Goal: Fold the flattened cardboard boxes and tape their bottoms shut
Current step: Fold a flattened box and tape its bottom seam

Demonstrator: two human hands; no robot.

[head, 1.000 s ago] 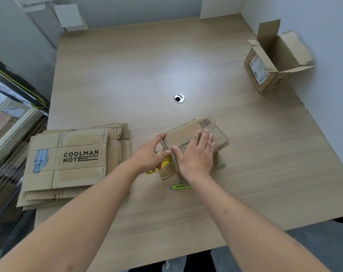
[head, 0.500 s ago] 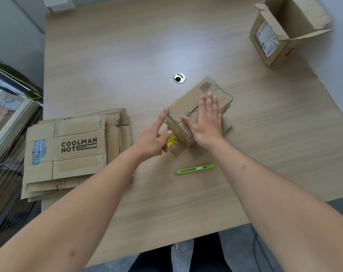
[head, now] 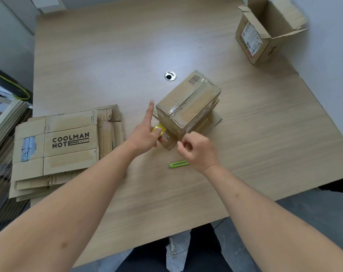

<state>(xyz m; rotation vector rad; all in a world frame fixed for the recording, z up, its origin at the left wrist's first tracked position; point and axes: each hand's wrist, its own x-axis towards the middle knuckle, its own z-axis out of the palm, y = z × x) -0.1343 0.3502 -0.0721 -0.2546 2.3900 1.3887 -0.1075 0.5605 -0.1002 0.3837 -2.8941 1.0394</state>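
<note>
Tape already runs along the centre seam of the upturned box [head: 188,107], which stands bottom-up near the middle of the wooden table [head: 107,55] with its lower flaps splayed on the surface. The left hand [head: 145,137] sits at the box's near-left corner, index finger pointing straight up, the other fingers curled over a yellow tape roll [head: 158,130] pressed against the cardboard. The right hand [head: 199,151] hovers just in front of the box, fingers loosely curled; whether its fingertips pinch a tape end or nothing at all cannot be told. A green utility knife [head: 178,164] lies on the table partly under that hand. My reading is that the strip is ready to be severed. To do it cleanly, keep the roll pulled taut against the box's end face, take up the knife, cut close to the roll, then rub the loose tail flat down the side so the seam cannot lift. The stack of flattened boxes [head: 56,148] waits at the left, and an open, finished box [head: 264,34] stands far right.
</note>
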